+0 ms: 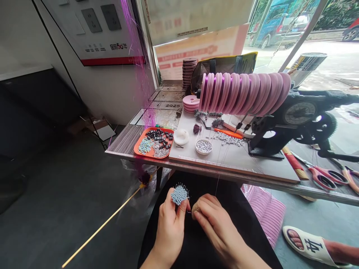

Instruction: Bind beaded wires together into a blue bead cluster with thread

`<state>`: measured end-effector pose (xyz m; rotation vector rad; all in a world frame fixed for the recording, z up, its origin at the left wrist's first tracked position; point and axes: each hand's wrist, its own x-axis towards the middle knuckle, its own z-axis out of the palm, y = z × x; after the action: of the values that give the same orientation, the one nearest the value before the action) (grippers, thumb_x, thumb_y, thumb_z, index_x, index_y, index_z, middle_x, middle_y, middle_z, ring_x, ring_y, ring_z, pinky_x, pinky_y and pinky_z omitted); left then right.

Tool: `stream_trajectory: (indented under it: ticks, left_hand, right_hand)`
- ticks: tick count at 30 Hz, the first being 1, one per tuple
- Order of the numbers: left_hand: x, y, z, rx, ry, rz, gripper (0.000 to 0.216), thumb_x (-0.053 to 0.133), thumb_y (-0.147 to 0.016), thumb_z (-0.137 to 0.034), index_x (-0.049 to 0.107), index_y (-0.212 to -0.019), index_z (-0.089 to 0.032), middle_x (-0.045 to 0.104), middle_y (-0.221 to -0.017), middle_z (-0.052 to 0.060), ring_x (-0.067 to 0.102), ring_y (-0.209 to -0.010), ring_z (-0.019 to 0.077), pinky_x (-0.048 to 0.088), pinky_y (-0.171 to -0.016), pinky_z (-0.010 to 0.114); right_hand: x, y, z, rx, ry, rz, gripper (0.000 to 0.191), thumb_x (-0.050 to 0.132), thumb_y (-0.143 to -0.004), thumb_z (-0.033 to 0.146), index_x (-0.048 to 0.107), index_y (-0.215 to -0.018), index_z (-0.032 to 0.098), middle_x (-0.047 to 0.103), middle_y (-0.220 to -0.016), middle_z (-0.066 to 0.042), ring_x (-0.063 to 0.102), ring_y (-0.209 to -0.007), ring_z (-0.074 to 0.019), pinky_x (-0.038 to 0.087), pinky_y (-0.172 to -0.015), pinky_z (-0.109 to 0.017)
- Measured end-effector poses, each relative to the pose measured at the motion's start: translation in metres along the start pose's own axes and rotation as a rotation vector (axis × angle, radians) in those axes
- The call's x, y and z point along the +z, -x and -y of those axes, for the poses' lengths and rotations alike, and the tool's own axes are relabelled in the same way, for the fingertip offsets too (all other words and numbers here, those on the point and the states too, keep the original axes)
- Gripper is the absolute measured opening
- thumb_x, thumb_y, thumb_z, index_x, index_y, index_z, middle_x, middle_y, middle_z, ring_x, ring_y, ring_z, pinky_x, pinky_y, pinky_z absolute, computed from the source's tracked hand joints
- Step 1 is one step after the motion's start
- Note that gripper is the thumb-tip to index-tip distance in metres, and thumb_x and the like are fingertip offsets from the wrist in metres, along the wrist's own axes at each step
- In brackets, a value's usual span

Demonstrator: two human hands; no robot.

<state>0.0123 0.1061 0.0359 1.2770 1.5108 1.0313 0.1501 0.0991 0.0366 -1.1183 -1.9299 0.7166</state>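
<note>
My left hand (170, 222) is closed around a round cluster of small blue-grey beads (180, 195), with fine pin-like tips standing up along its far edge. Close beside it on the right, above the dark cloth over my lap (196, 239), is my right hand (217, 218). Its fingers are curled together on a small tan, rounded thing (195, 210), mostly covered by the fingers, so its kind is unclear. A short thin loop shows between the two hands. One fine thread hangs from the table edge towards my right hand.
On the table are an orange tray (136, 147) of beads, a white bowl (203, 151) of beads, and a hand-cranked machine (297, 112) carrying pink spools (246, 93). Scissors (322, 177) lie at the right. A yellow stick (103, 226) slants at the left. Another person's slippered foot (305, 243) rests at lower right.
</note>
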Motion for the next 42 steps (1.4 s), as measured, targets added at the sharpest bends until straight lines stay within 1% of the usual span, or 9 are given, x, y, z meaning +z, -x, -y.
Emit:
stream_trajectory:
  ticks: [5,8,14,21,25,30,33,38,42]
  left_hand:
    - [0.000,0.000,0.000,-0.002,0.050,-0.051,0.012,0.066,-0.073,-0.031,0.059,-0.074,-0.021,0.064,-0.069,0.005,0.059,-0.065,0.0223,0.042,-0.066,0.030]
    - [-0.001,0.002,0.003,0.042,0.010,-0.028,0.007,0.062,-0.075,-0.027,0.058,-0.074,-0.022,0.062,-0.065,0.004,0.056,-0.060,0.0207,0.040,-0.062,0.029]
    - [-0.002,0.004,0.005,0.322,-0.159,-0.104,0.015,0.052,-0.075,-0.009,0.056,-0.071,-0.023,0.055,-0.061,0.001,0.051,-0.055,0.0176,0.038,-0.057,0.026]
    - [-0.004,0.007,-0.001,0.593,-0.270,-0.129,0.026,0.050,-0.071,0.001,0.059,-0.076,-0.022,0.058,-0.062,0.001,0.053,-0.055,0.0161,0.041,-0.055,0.023]
    - [-0.002,0.008,0.000,0.634,-0.262,-0.150,0.024,0.054,-0.071,0.000,0.060,-0.077,-0.023,0.057,-0.060,0.000,0.052,-0.054,0.0152,0.041,-0.055,0.023]
    - [0.007,0.010,0.004,0.608,-0.136,-0.300,0.021,0.054,-0.073,-0.004,0.062,-0.069,-0.024,0.048,-0.054,-0.002,0.043,-0.048,0.0134,0.034,-0.048,0.025]
    - [0.010,0.009,0.005,0.625,-0.177,-0.363,0.017,0.057,-0.074,-0.007,0.062,-0.068,-0.023,0.048,-0.053,-0.003,0.042,-0.045,0.0124,0.033,-0.046,0.025]
    - [0.003,0.004,0.009,0.648,-0.323,-0.276,0.012,0.049,-0.081,-0.012,0.057,-0.083,-0.021,0.057,-0.066,-0.001,0.053,-0.053,0.0118,0.042,-0.051,0.022]
    - [-0.005,-0.001,0.012,0.700,-0.424,-0.163,0.020,0.045,-0.080,-0.009,0.052,-0.096,-0.019,0.060,-0.076,0.001,0.060,-0.062,0.0127,0.047,-0.055,0.020]
  right_hand:
    - [0.000,0.000,-0.001,0.037,-0.017,0.011,0.029,0.031,-0.094,0.025,0.041,-0.067,0.020,0.051,-0.063,0.000,0.046,-0.064,-0.0138,0.039,-0.061,-0.026]
    - [-0.001,0.002,-0.001,0.096,-0.066,0.019,0.030,0.031,-0.094,0.026,0.041,-0.066,0.020,0.051,-0.063,0.000,0.046,-0.063,-0.0138,0.039,-0.062,-0.026]
    - [0.002,0.002,-0.003,0.224,-0.130,-0.104,0.029,0.034,-0.094,0.027,0.043,-0.067,0.020,0.051,-0.063,0.000,0.047,-0.063,-0.0142,0.037,-0.060,-0.025]
    - [0.006,0.001,-0.001,0.194,-0.013,-0.171,0.026,0.036,-0.092,0.022,0.044,-0.068,0.020,0.049,-0.063,0.001,0.047,-0.061,-0.0137,0.037,-0.058,-0.024]
    - [0.006,0.001,0.001,0.134,0.020,-0.200,0.025,0.037,-0.091,0.019,0.043,-0.068,0.020,0.050,-0.063,0.001,0.046,-0.061,-0.0137,0.036,-0.058,-0.024]
    - [0.011,0.004,0.000,0.097,-0.001,-0.222,0.022,0.036,-0.090,0.016,0.042,-0.069,0.020,0.050,-0.064,0.001,0.044,-0.063,-0.0140,0.035,-0.061,-0.026]
    - [0.014,0.004,-0.001,0.081,-0.019,-0.215,0.020,0.036,-0.090,0.015,0.042,-0.071,0.020,0.051,-0.065,0.001,0.044,-0.064,-0.0143,0.034,-0.063,-0.027]
    - [0.014,0.001,-0.004,0.081,-0.022,-0.238,0.021,0.036,-0.090,0.016,0.042,-0.070,0.020,0.051,-0.065,0.001,0.043,-0.063,-0.0141,0.033,-0.062,-0.027]
    - [0.014,0.001,-0.007,0.111,-0.016,-0.258,0.021,0.036,-0.090,0.017,0.043,-0.071,0.020,0.052,-0.066,0.001,0.043,-0.064,-0.0141,0.033,-0.064,-0.028]
